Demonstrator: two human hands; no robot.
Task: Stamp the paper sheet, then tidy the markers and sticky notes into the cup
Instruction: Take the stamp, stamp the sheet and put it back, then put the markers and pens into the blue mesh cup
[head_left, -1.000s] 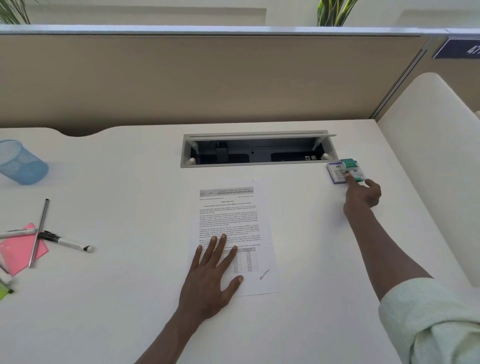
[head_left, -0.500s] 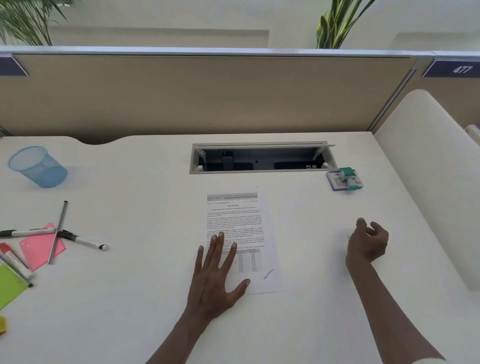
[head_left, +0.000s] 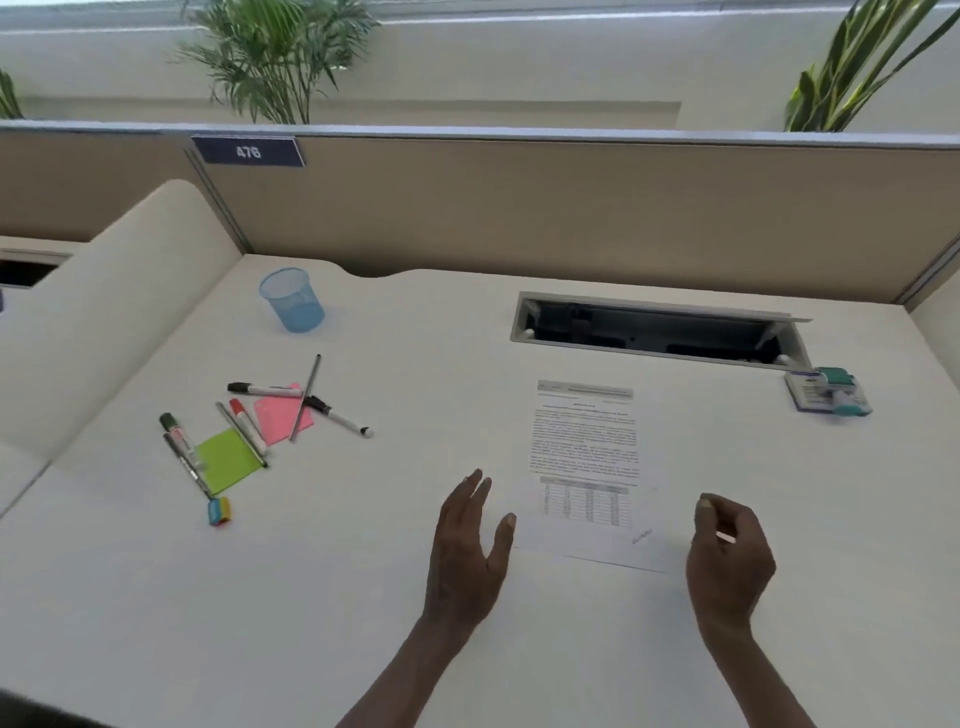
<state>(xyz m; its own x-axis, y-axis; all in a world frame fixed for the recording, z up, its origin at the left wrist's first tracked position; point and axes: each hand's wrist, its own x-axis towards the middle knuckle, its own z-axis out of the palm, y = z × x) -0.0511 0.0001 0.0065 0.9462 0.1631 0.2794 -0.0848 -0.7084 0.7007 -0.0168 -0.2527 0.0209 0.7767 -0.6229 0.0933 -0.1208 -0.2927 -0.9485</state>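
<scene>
paper (head_left: 584, 457) lies flat mid-desk (head_left: 415, 623), its print too blurred to read; a small stamp mark sits near its lower right corner. left hand (head_left: 467, 551) hovers just left of it, fingers straight, holding nothing. right hand (head_left: 727, 561) hovers at its right edge, fingers loosely curled, empty. markers (head_left: 291, 410) and sticky notes (head_left: 228, 460) lie scattered far left, near the cup (head_left: 292, 300). stamp (head_left: 828, 397) rests far right.

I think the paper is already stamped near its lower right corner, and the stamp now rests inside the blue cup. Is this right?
Not quite. The paper sheet does carry a stamp mark near its lower right corner, but the stamp is not in the blue cup. The head view shows it on the desk at the far right, beside the cable tray opening.
</scene>
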